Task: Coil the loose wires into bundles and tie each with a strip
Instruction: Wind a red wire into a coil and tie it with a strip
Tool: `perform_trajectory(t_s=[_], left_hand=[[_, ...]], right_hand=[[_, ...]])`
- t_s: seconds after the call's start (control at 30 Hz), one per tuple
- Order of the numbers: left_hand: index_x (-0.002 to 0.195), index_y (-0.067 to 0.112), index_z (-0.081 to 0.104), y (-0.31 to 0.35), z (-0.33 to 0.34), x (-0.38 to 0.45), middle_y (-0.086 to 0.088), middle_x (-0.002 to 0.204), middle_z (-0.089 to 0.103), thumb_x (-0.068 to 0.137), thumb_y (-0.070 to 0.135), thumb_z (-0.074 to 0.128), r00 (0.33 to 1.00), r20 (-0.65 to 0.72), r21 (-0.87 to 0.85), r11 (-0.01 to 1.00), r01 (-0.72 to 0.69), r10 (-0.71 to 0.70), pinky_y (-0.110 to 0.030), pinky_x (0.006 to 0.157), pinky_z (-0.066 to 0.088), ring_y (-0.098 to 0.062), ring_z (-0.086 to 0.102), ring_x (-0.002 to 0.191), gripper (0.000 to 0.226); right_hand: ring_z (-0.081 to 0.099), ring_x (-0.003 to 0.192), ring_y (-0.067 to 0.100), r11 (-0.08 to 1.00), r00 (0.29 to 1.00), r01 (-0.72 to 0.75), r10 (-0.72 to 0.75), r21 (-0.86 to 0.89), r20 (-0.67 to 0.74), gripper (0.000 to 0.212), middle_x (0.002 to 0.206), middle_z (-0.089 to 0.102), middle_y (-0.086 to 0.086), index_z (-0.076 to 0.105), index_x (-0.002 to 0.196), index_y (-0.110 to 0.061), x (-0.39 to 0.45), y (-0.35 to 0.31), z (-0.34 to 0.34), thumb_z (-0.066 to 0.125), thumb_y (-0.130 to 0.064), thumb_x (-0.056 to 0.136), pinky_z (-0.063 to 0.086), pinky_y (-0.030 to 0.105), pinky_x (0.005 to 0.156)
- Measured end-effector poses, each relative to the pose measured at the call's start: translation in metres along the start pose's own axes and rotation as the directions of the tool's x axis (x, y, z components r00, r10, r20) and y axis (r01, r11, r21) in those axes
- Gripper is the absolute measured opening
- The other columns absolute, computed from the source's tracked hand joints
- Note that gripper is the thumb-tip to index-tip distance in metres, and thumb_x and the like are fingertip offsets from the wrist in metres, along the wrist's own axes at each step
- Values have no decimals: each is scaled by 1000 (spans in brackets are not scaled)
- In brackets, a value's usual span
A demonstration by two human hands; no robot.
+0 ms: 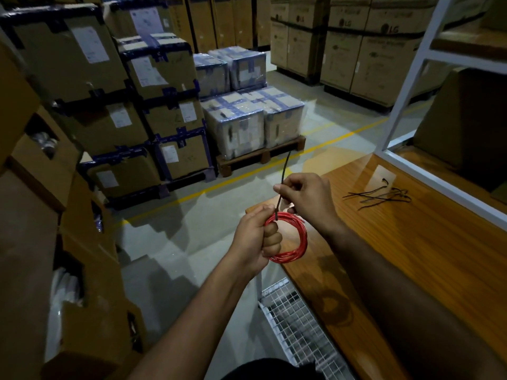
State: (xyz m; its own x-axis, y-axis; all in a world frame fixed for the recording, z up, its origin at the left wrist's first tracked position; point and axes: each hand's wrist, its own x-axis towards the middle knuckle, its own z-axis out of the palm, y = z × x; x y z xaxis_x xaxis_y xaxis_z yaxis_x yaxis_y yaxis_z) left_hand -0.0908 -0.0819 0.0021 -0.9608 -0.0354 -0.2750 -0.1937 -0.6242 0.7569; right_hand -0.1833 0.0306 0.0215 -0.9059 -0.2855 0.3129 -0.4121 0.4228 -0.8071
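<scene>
A: Left side first?

B: Cardboard boxes [82, 58] stacked at nine to eleven o'clock, blue tape on the edges. Wrapped cartons on a pallet [260, 156] at twelve.

A: And the hands?

B: Close together at centre, just off the near corner of the wooden bench [411, 256]. Left hand [256, 238] fisted round the nine o'clock side of the red wire coil [297, 244], fingers curled through the loop. Right hand [307, 198] at the coil's twelve o'clock, thumb and fingers pinching the black tie [282, 185], whose tail sticks up and away toward the pallet.

A: Tie already round the bundle?

B: Looks wrapped over the strands at the coil's top, right beside the left thumb. Hard to say whether the tail is through the head; too small and dark to tell.

A: So which step?

B: Coiling done for this bundle, judging by the neat ring; tying under way. Next, probably: pull the tail up and snug while gripping the coil firmly, so the loops stay put.

A: Anything further right?

B: Spare black ties [380, 194] lying loose on the bench at two o'clock, well apart from the hands. White shelf frame [406, 86] behind, at one to three.
</scene>
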Motion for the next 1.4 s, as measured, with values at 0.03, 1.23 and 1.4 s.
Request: perform_trajectory(t_s=[0.03,1.23,1.4], left_hand=[[79,18,47,-1,2,1,5,48,18,107,18,38,1000,-15,8,1000,5,-5,-13,35,12,-4,16,34,30],[111,1,58,-196,204,104,-5,65,41,100,28,52,783,304,552,770,320,-542,-26,46,30,-15,37,51,30],[98,5,59,-206,219,118,-6,71,51,101,14,39,754,364,518,792,325,-547,-26,55,43,-17,51,59,23]], right_hand=[[61,50,15,997,998,44,-47,-70,-43,33,53,59,1,61,62,-14,0,2,-2,72,-30,89,56,38,49],[59,103,-5,933,892,-346,360,99,-274,38,130,63,-6,70,120,-28,-151,168,-234,73,-10,87,49,13,82],[55,124,9,924,835,-381,356,26,-420,41,133,63,-5,69,123,-26,-152,203,-239,75,-10,85,46,20,98]])
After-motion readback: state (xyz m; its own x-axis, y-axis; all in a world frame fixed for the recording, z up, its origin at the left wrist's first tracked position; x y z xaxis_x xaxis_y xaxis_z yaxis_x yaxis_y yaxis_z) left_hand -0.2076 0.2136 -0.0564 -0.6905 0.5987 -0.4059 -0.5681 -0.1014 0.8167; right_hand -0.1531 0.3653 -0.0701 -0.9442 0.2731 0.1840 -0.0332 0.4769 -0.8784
